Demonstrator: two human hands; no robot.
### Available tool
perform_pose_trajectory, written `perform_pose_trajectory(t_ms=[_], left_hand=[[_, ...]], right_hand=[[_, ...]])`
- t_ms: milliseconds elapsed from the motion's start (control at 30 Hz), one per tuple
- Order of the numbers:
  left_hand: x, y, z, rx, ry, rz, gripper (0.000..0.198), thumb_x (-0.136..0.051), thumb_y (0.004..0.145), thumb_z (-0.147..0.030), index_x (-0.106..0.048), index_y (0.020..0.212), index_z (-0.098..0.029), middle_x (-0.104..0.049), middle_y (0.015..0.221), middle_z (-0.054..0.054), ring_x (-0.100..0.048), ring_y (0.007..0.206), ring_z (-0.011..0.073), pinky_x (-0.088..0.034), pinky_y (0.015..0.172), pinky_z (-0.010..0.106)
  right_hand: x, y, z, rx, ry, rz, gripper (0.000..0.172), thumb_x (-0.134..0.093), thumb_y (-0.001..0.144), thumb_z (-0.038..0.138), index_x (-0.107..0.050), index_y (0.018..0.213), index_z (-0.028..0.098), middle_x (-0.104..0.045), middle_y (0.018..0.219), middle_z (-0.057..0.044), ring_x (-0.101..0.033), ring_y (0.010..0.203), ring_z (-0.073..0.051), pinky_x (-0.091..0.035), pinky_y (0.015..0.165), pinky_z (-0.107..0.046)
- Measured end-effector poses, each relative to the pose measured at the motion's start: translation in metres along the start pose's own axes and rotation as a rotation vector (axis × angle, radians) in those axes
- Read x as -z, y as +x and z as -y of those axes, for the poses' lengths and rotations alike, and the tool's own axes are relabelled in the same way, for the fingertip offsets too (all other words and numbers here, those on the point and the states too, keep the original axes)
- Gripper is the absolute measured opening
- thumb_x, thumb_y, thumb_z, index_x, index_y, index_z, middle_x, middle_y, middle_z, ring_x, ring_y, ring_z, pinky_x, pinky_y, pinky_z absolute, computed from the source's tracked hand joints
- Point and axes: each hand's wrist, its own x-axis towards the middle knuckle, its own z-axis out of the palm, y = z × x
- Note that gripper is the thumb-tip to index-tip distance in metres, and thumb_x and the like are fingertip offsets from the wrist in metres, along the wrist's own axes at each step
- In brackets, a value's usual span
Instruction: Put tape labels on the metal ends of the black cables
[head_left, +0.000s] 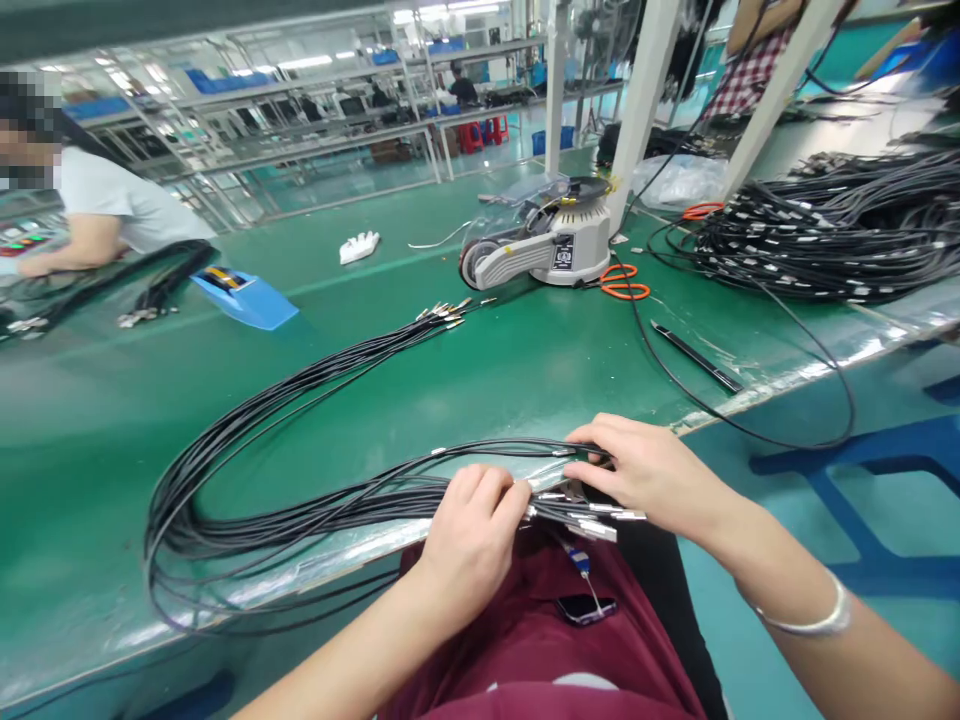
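A bundle of thin black cables point(300, 400) loops across the green table point(90, 440). One end, with metal connectors point(450, 315), lies fanned out mid-table. The other connector ends point(592, 520) gather at the table's near edge above my lap. My left hand point(472, 540) is closed on the bundle just behind those connectors. My right hand point(637, 470) pinches the cable ends from the right, fingers curled on them. A silver bangle point(817, 620) sits on my right wrist.
A grey tape dispenser point(547, 250) stands behind, with orange scissors point(622, 282) beside it. A large pile of black cables point(825, 240) lies far right. A blue tray point(244, 295) and white glove point(358, 247) lie farther back. Another person point(97, 210) works at the left.
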Motion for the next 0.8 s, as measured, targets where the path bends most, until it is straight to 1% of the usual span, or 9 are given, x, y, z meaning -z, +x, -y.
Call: perform_pose_trajectory(t_ms=[100, 167, 267, 333, 400, 433, 600, 700, 800], left_hand=[[0.004, 0.0, 0.001, -0.008, -0.006, 0.04, 0.02, -0.04, 0.087, -0.008, -0.058, 0.092, -0.015, -0.061, 0.083, 0.009, -0.052, 0.077, 0.0205, -0.046, 0.072, 0.036], [0.009, 0.002, 0.003, -0.033, -0.026, 0.028, 0.02, -0.039, 0.087, -0.008, -0.056, 0.095, -0.015, -0.062, 0.095, 0.011, -0.054, 0.09, 0.0223, -0.047, 0.081, 0.039], [0.033, 0.018, 0.011, -0.099, -0.068, -0.009, 0.02, -0.038, 0.087, -0.008, -0.054, 0.097, -0.015, -0.052, 0.127, 0.016, -0.045, 0.121, 0.0268, -0.041, 0.097, 0.044], [0.063, 0.038, 0.022, -0.078, -0.124, -0.008, 0.017, -0.037, 0.089, -0.011, -0.052, 0.097, -0.015, -0.049, 0.132, 0.017, -0.043, 0.125, 0.0266, -0.041, 0.098, 0.043], [0.104, 0.06, 0.035, 0.043, -0.206, 0.022, 0.014, -0.039, 0.091, -0.018, -0.05, 0.1, -0.017, -0.061, 0.114, 0.012, -0.056, 0.107, 0.0225, -0.048, 0.087, 0.036], [0.126, 0.071, 0.041, 0.097, -0.254, 0.015, 0.013, -0.041, 0.091, -0.021, -0.049, 0.1, -0.018, -0.064, 0.102, 0.009, -0.06, 0.096, 0.0204, -0.049, 0.081, 0.033], [0.229, 0.097, 0.067, 0.106, -0.49, -0.152, 0.015, -0.049, 0.087, -0.031, -0.049, 0.09, -0.017, -0.06, 0.079, 0.002, -0.061, 0.073, 0.0154, -0.05, 0.07, 0.03], [0.259, 0.091, 0.082, 0.16, -0.562, -0.291, 0.018, -0.058, 0.082, -0.032, -0.05, 0.086, -0.017, -0.056, 0.069, -0.002, -0.058, 0.064, 0.0118, -0.051, 0.069, 0.03], [0.262, 0.077, 0.089, 0.246, -0.635, -0.427, 0.018, -0.063, 0.078, -0.028, -0.051, 0.082, -0.015, -0.054, 0.061, -0.006, -0.057, 0.055, 0.0079, -0.053, 0.065, 0.026]], right_hand=[[-0.006, 0.008, 0.009, 0.015, -0.112, 0.052, 0.016, -0.053, 0.085, 0.031, -0.065, 0.083, 0.02, -0.066, 0.082, -0.003, -0.062, 0.075, -0.018, -0.044, 0.068, -0.028], [-0.003, 0.013, 0.017, 0.038, -0.221, 0.074, 0.015, -0.053, 0.083, 0.027, -0.065, 0.078, 0.019, -0.066, 0.077, -0.004, -0.062, 0.071, -0.019, -0.042, 0.063, -0.028], [0.024, 0.029, 0.037, 0.131, -0.322, 0.082, 0.012, -0.056, 0.078, 0.023, -0.065, 0.074, 0.017, -0.066, 0.07, -0.004, -0.061, 0.064, -0.019, -0.039, 0.056, -0.027], [0.056, 0.047, 0.059, 0.3, -0.293, 0.085, 0.01, -0.058, 0.076, 0.023, -0.065, 0.072, 0.017, -0.065, 0.067, -0.003, -0.059, 0.059, -0.016, -0.037, 0.052, -0.026], [0.094, 0.072, 0.09, 0.491, -0.209, 0.006, 0.01, -0.059, 0.074, 0.018, -0.064, 0.065, 0.017, -0.062, 0.06, 0.001, -0.055, 0.055, -0.012, -0.038, 0.052, -0.024], [0.112, 0.086, 0.107, 0.555, -0.181, 0.028, 0.007, -0.063, 0.07, 0.015, -0.065, 0.063, 0.016, -0.06, 0.059, 0.002, -0.055, 0.055, -0.011, -0.04, 0.053, -0.023], [0.185, 0.152, 0.206, 0.604, -0.023, 0.131, 0.01, -0.07, 0.064, 0.02, -0.068, 0.06, 0.011, -0.057, 0.057, 0.005, -0.062, 0.058, -0.01, -0.048, 0.055, -0.022], [0.206, 0.168, 0.251, 0.634, 0.067, 0.056, 0.017, -0.071, 0.065, 0.023, -0.071, 0.073, 0.008, -0.061, 0.065, 0.004, -0.068, 0.066, -0.014, -0.052, 0.06, -0.026], [0.199, 0.14, 0.251, 0.613, 0.185, -0.146, 0.037, -0.051, 0.08, 0.029, -0.067, 0.093, -0.001, -0.061, 0.07, 0.004, -0.068, 0.068, -0.011, -0.047, 0.066, -0.028]])
